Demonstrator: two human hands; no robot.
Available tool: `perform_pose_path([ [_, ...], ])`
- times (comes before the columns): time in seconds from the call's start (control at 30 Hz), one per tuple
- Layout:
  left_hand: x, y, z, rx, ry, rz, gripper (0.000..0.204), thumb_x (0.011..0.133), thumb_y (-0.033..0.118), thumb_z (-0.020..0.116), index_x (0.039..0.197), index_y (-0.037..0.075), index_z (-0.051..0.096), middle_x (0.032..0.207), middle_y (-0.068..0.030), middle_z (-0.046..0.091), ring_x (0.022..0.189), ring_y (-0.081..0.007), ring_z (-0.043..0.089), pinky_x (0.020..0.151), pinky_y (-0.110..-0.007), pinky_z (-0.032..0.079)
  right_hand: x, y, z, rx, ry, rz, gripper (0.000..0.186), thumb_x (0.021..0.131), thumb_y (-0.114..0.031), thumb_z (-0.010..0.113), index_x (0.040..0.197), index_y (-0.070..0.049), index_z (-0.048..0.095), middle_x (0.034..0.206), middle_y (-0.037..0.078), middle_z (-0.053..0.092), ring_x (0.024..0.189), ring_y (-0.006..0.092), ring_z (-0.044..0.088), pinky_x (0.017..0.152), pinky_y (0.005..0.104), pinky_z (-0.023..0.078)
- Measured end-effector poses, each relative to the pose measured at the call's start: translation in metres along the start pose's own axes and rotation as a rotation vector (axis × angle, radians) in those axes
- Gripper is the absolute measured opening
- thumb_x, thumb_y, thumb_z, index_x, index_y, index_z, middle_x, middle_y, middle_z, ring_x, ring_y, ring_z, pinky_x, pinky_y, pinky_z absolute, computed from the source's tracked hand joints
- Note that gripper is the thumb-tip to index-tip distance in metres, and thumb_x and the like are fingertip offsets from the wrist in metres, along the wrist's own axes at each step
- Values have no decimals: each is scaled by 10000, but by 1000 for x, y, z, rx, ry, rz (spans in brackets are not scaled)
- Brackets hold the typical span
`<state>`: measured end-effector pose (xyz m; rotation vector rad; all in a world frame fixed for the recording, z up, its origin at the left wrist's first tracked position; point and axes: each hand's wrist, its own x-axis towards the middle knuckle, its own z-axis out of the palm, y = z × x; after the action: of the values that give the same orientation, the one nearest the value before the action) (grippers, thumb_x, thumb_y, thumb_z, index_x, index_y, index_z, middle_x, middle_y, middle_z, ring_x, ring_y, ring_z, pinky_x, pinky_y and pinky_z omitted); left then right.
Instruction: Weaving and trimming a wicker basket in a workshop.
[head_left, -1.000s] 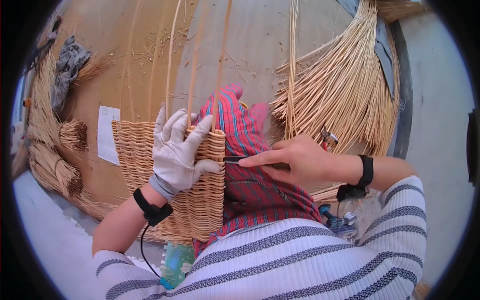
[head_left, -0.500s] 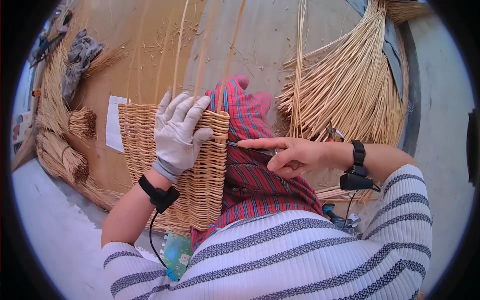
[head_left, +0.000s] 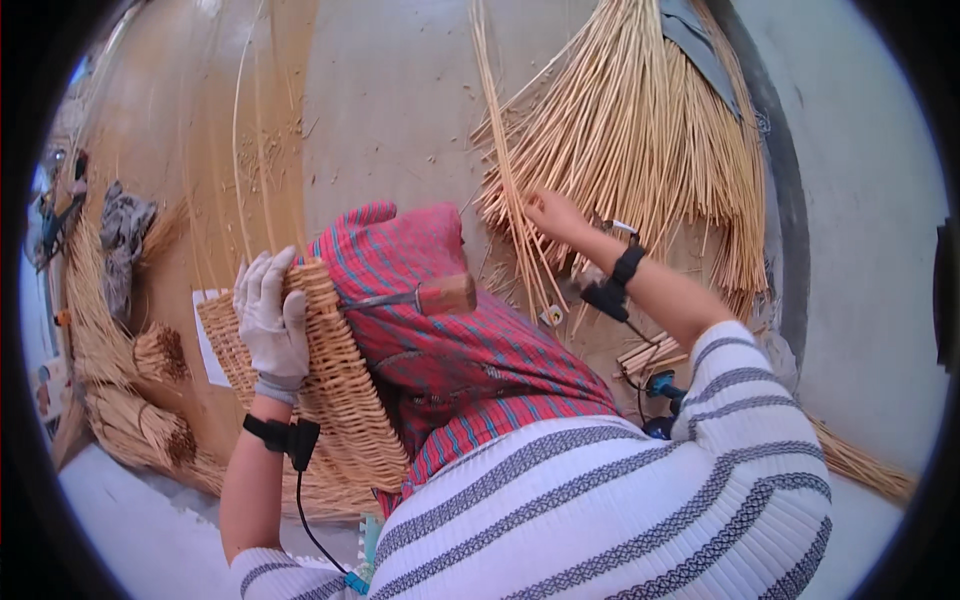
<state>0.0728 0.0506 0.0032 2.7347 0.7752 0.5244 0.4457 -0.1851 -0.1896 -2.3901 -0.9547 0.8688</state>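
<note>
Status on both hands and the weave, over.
Left gloved hand on woven piece, near its top edge. Right hand at thin rods, grip unclear. Wooden-handled tool lying on plaid cloth, beside the weave.

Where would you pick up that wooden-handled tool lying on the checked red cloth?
By the thick wooden handle, coming from the right, probably with the right hand. The handle end faces right, while the narrow grey blade points left toward the woven basket, so that approach should avoid the blade.
</note>
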Motion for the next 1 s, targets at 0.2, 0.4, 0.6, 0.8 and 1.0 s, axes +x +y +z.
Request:
perform_pose_path([
  [0.2,-10,-2,-2,47,-15,7,558,1085,496,399,1379,73,614,1302,-171,628,1314,-387,534,1201,-522,314,-41,108,97,-3,-52,255,461,853,-307,706,1201,-8,659,1112,246,719,1045,401,701,912,440,556],
  [0.4,-3,1,3,-43,-13,16,521,1085,464,420,1373,79,619,1299,-167,630,1313,-388,536,1211,-523,309,-37,112,105,243,-211,405,477,933,-299,711,1261,31,608,1022,164,738,883,246,752,792,381,586],
  [0.6,12,-2,-1,10,14,6,536,1079,499,412,1361,95,623,1295,-159,630,1304,-383,540,1204,-528,314,-14,106,53,622,-514,374,283,1019,-169,655,1234,10,615,831,73,717,630,132,648,603,291,545],
  [0.8,9,1,-9,-25,-18,29,419,946,267,652,1342,134,624,1261,-145,640,1275,-369,554,1194,-539,332,-29,42,-16,786,-310,103,206,1027,-272,660,948,-84,634,673,-21,573,556,106,560,524,256,464],
  [1.0,3,2,-3,-26,22,49,423,1013,407,563,1316,123,642,1230,-142,651,1233,-364,573,1163,-530,355,-39,-46,-43,1559,-118,4,149,1026,-175,677,1116,-123,570,895,-11,616,757,96,606,674,263,521],
])
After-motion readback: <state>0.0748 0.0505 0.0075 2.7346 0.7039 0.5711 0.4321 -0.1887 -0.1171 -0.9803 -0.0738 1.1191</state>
